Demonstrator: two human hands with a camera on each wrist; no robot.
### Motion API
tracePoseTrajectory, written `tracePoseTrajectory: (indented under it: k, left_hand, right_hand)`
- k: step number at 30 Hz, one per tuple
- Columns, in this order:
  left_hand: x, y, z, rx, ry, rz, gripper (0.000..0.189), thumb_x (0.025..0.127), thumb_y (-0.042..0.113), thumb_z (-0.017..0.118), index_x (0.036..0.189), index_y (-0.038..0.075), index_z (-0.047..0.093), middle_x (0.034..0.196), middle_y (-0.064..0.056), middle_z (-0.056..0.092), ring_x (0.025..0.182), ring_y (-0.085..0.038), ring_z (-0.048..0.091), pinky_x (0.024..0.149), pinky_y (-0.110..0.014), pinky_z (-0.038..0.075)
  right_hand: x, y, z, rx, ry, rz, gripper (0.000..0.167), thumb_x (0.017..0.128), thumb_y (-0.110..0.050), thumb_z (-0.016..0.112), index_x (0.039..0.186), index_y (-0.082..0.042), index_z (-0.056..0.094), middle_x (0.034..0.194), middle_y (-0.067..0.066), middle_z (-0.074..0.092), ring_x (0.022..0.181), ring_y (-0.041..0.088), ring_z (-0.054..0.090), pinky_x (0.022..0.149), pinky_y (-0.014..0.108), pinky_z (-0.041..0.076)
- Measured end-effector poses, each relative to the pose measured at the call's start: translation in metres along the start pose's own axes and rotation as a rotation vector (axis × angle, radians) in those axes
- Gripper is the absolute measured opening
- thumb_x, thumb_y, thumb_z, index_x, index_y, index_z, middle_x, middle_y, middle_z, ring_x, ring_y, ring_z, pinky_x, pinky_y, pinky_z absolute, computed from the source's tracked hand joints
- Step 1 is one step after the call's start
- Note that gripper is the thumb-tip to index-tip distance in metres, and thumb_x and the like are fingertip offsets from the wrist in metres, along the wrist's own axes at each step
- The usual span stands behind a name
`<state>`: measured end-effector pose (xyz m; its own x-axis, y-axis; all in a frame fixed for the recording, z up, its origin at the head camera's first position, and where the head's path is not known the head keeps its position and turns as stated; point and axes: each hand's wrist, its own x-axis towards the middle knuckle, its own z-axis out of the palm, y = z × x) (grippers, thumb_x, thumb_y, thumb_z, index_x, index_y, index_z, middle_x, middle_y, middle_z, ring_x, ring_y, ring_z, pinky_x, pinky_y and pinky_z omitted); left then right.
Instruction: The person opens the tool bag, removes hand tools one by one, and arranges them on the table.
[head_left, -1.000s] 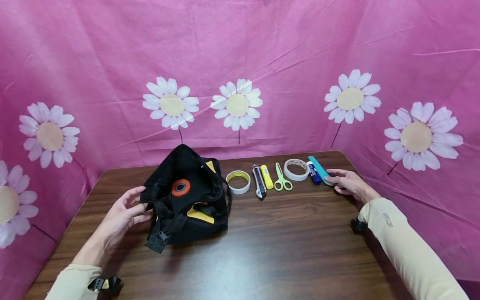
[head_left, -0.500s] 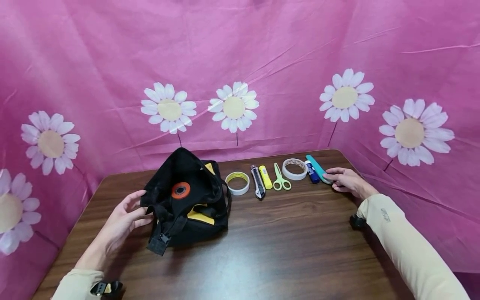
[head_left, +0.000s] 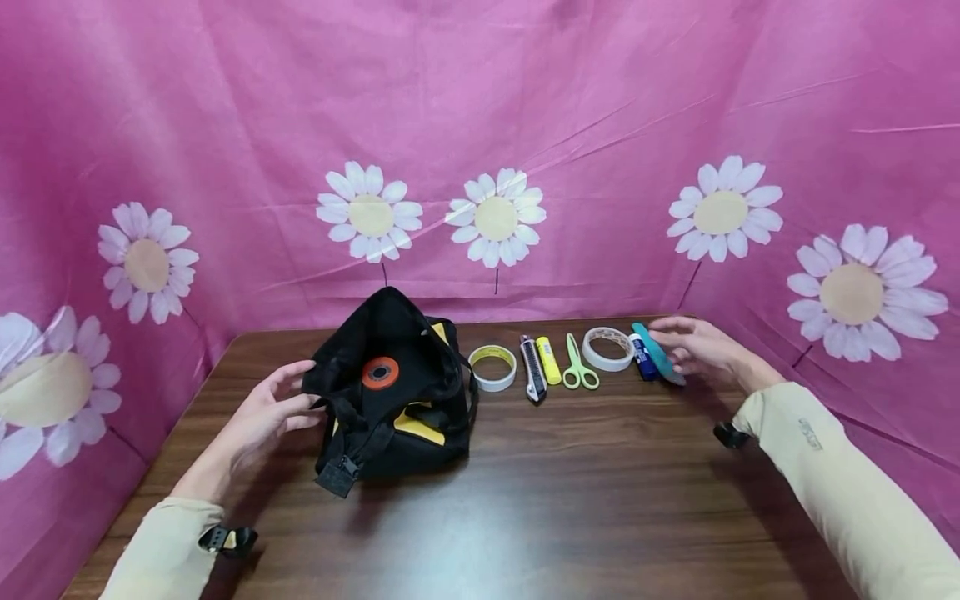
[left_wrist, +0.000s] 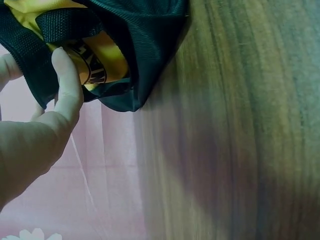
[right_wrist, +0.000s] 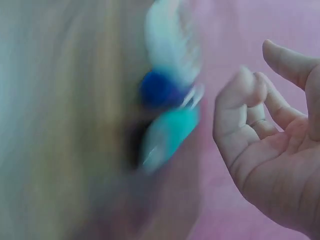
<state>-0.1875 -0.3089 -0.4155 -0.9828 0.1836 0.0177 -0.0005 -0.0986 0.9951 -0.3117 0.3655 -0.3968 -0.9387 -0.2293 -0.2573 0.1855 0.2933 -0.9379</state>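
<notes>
A black bag with yellow panels (head_left: 431,457) stands on the left of the table, its mouth gaping; an orange disc with a dark centre (head_left: 380,372) shows inside. My left hand (head_left: 270,412) pinches the bag's left rim, thumb against the dark band (left_wrist: 37,72) in the left wrist view. At the right end of a row, my right hand (head_left: 708,354) is beside a long turquoise object (head_left: 662,358). The right wrist view, blurred, shows that hand (right_wrist: 270,155) with loosely bent fingers, nothing in them, apart from the turquoise object (right_wrist: 172,130). A blue glue stick (head_left: 642,360) lies alongside.
Between the bag and the blue stick lie a tape roll (head_left: 493,385), a box cutter (head_left: 533,371), a yellow stick (head_left: 549,360), green scissors (head_left: 580,375) and a white tape roll (head_left: 607,362). A pink flowered cloth (head_left: 600,108) hangs behind the wooden table (head_left: 585,483).
My right hand has moved from the turquoise object's near end up toward its far end, and the object now lies tilted differently. The left hand keeps its hold; the head view has shifted.
</notes>
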Motion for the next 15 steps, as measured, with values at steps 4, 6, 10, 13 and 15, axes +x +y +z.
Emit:
tracePoseTrajectory:
  k: [4,6,10,13,15]
  left_hand:
    - [-0.002,0.002,-0.002,-0.002,-0.009,0.011,0.045,0.101,-0.003,0.056,0.142,0.005,0.037,0.121,-0.009,0.053,0.097,-0.016,0.069,0.081,-0.035,0.060]
    - [-0.002,0.003,-0.002,-0.003,-0.003,0.007,0.046,0.101,-0.002,0.057,0.142,0.005,0.037,0.122,-0.009,0.053,0.096,-0.016,0.069,0.081,-0.034,0.060]
    - [-0.001,0.005,-0.003,-0.002,-0.005,0.009,0.048,0.101,-0.004,0.057,0.143,0.004,0.036,0.121,-0.011,0.052,0.096,-0.015,0.068,0.080,-0.034,0.060]
    - [0.001,0.007,-0.004,-0.003,-0.009,0.008,0.049,0.100,-0.006,0.056,0.144,0.004,0.037,0.121,-0.012,0.050,0.095,-0.013,0.067,0.081,-0.034,0.060]
    - [0.003,0.008,-0.006,0.000,-0.012,0.004,0.050,0.099,-0.007,0.056,0.144,0.005,0.039,0.121,-0.012,0.049,0.094,-0.013,0.066,0.082,-0.034,0.060]
  right_hand:
    - [0.005,-0.051,0.033,-0.033,-0.093,-0.068,0.039,0.103,-0.026,0.062,0.136,-0.010,0.048,0.104,0.002,0.061,0.080,0.016,0.064,0.075,0.037,0.060]
    - [0.007,-0.074,0.052,-0.057,-0.136,-0.099,0.045,0.103,-0.026,0.063,0.140,-0.007,0.046,0.113,0.008,0.058,0.087,0.020,0.066,0.080,0.042,0.060]
    - [0.009,-0.112,0.088,-0.054,-0.230,-0.151,0.055,0.103,-0.021,0.063,0.147,0.000,0.039,0.130,0.014,0.053,0.102,0.026,0.067,0.089,0.047,0.058]
    - [0.009,-0.137,0.115,-0.006,-0.296,-0.172,0.055,0.102,-0.014,0.062,0.150,0.001,0.037,0.138,0.016,0.052,0.110,0.029,0.065,0.096,0.051,0.054]
    - [0.010,-0.153,0.133,0.010,-0.338,-0.184,0.054,0.102,-0.010,0.062,0.150,0.000,0.038,0.142,0.018,0.051,0.114,0.030,0.064,0.098,0.052,0.051]
